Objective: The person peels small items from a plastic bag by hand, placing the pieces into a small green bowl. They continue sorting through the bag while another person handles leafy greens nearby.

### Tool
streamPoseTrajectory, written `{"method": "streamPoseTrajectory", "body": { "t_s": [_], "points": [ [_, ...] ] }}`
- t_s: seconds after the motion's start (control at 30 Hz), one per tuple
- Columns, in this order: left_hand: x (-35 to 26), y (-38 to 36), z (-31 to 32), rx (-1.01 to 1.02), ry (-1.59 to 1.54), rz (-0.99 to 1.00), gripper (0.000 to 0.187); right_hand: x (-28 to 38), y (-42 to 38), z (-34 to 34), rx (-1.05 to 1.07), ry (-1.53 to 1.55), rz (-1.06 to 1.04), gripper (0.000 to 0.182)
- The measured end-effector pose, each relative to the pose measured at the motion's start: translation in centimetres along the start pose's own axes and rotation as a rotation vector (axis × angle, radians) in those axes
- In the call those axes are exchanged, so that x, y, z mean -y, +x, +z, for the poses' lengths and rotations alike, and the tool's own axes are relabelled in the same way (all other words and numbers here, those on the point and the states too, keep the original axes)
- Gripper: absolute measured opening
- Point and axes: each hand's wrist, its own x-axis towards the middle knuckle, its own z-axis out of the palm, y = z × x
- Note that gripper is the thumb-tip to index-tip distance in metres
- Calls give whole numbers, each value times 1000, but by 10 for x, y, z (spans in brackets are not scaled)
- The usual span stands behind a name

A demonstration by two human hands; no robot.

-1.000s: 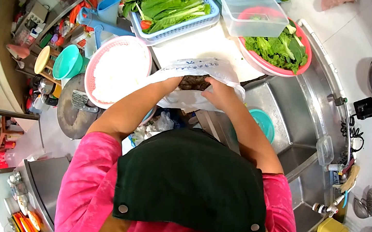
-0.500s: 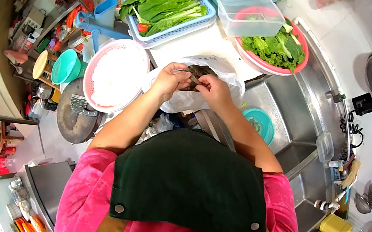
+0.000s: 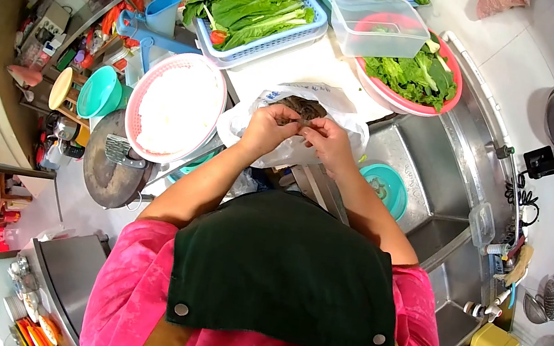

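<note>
Both hands meet over an open white plastic bag (image 3: 353, 121) that holds a pile of greyish-brown shrimp (image 3: 306, 107). My left hand (image 3: 268, 130) pinches one small shrimp (image 3: 302, 124) between thumb and fingers. From the other side, the fingertips of my right hand (image 3: 330, 145) close on the same shrimp. Fingers cover most of it, so its detail is hard to make out. Below and right of the right hand, a teal bowl (image 3: 401, 195) in the sink contains some pale pieces, too small to name.
A pink basket (image 3: 133, 112) with white contents stands left, beside a round chopping board (image 3: 101, 173) with a cleaver (image 3: 118, 149). Behind are a blue basket (image 3: 276, 45) of leafy greens, a clear container (image 3: 379, 43) and a pink basin (image 3: 405, 106) of greens. A steel sink (image 3: 431, 169) lies right.
My left hand has moved right and slightly down, and my right hand has turned inward, so the fingertips now meet on the shrimp. The whole view has shifted slightly.
</note>
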Motion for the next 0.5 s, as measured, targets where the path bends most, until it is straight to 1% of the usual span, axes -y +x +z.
{"method": "streamPoseTrajectory", "body": {
  "t_s": [0.03,0.07,0.13,0.17,0.23,0.37,0.43,0.47,0.5],
  "points": [
    [-3,-1,1,-31,82,29,16,-2,0,2,-34,-7,-112,12],
    [-6,-2,2,-33,82,28,16,-3,1,1,-32,-8,-112,12],
    [-17,-5,4,-79,302,163,14,-3,2,-1,3,10,-117,11],
    [-22,-6,4,-80,302,163,14,-3,1,-1,4,10,-117,11],
    [-30,-8,4,-219,645,448,13,0,-1,4,-41,-12,-156,9],
    [-37,-11,5,-257,655,477,12,1,-3,7,-71,-55,-158,6],
    [-34,-11,4,-255,732,516,10,-3,0,6,-27,-108,-304,5],
    [-34,-11,4,-254,733,516,10,-3,0,4,-27,-108,-304,5],
    [-33,-11,3,-248,744,520,9,0,-2,3,-7,-203,-332,5]
  ]
}}
